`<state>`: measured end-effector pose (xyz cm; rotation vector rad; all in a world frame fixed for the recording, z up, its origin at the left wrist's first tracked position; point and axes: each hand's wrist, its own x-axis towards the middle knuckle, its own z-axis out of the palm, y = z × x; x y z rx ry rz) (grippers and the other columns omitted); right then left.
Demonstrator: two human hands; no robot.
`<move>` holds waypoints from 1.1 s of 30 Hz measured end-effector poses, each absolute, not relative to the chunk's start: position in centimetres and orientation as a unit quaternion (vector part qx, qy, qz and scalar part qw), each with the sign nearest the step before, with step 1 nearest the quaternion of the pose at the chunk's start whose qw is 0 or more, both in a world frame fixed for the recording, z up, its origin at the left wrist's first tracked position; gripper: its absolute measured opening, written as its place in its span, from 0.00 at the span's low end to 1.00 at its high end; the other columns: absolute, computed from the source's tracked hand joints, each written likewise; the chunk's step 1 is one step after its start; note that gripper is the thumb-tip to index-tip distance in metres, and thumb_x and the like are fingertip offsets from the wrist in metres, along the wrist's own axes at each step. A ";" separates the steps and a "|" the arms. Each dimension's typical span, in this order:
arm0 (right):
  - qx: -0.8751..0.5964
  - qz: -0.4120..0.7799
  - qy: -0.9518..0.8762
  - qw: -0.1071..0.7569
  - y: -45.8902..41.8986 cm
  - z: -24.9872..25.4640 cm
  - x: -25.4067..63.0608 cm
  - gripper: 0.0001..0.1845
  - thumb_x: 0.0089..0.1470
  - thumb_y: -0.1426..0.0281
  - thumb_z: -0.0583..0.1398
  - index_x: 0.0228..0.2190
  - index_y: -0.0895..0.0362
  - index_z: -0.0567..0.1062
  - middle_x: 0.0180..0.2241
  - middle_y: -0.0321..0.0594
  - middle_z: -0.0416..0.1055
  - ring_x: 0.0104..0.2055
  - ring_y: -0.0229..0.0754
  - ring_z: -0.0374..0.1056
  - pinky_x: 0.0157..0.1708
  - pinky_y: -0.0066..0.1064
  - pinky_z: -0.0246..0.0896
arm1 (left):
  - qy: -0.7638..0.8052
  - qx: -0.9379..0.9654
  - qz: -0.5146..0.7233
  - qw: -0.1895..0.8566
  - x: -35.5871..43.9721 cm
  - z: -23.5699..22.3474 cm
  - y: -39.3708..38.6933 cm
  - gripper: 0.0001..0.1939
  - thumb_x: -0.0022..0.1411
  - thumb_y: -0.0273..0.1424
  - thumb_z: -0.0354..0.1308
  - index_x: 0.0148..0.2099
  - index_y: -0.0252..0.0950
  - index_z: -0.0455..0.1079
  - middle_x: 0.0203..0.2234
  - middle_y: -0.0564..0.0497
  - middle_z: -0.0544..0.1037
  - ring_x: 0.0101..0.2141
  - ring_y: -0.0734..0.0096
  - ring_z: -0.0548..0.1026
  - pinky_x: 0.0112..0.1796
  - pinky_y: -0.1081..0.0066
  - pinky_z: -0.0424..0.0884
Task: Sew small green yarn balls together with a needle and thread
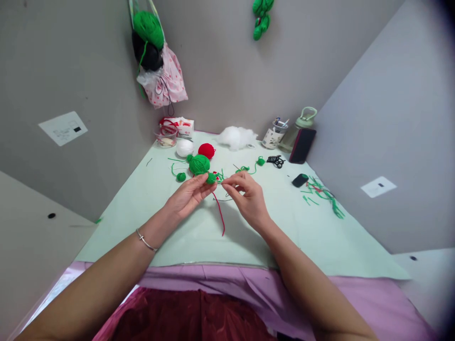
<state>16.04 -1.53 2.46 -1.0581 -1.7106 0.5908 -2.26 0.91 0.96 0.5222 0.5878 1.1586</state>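
Observation:
My left hand grips a small green crocheted piece between thumb and fingers, above the middle of the table. A red yarn tail hangs down below it. Close by on the right, my right hand is closed in a pinch at the piece's edge; whatever sits between its fingertips is too small to make out. Just behind the hands lie a green yarn ball, a red yarn ball and a white yarn ball. A little green ball rests left of my left hand.
White stuffing lies at the back. Rightward stand a pen cup, a green bottle and a leaning phone. Black scissors, a black object and yarn scraps lie nearer. A clear tub stands back left.

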 end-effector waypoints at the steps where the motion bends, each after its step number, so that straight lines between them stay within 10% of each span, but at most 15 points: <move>1: -0.440 0.202 -0.724 0.491 -1.6 2.4 16.0 0.07 0.60 0.66 0.62 0.33 0.53 0.80 0.32 0.39 0.70 0.33 0.38 0.68 0.32 0.30 0.65 | 0.269 0.244 0.533 0.764 -2.3 0.9 0.9 0.03 0.63 0.24 0.63 0.35 0.30 0.75 0.32 0.50 0.80 0.35 0.75 0.79 0.47 0.70 0.78; 18: -0.458 0.172 -0.770 0.410 -2.3 2.3 15.9 0.08 0.61 0.69 0.59 0.35 0.54 0.79 0.30 0.39 0.69 0.29 0.38 0.66 0.30 0.30 0.59 | 0.296 0.307 0.545 0.722 -2.4 0.9 1.1 0.10 0.53 0.26 0.71 0.35 0.34 0.71 0.31 0.55 0.77 0.34 0.77 0.77 0.49 0.68 0.75; 33: -0.458 0.436 -0.618 0.468 -1.4 2.3 14.8 0.13 0.50 0.59 0.66 0.26 0.56 0.75 0.23 0.34 0.67 0.26 0.36 0.59 0.28 0.30 0.56 | 0.311 0.403 0.563 0.651 -2.4 1.3 0.8 0.10 0.56 0.33 0.70 0.40 0.36 0.76 0.37 0.52 0.80 0.39 0.73 0.77 0.47 0.70 0.70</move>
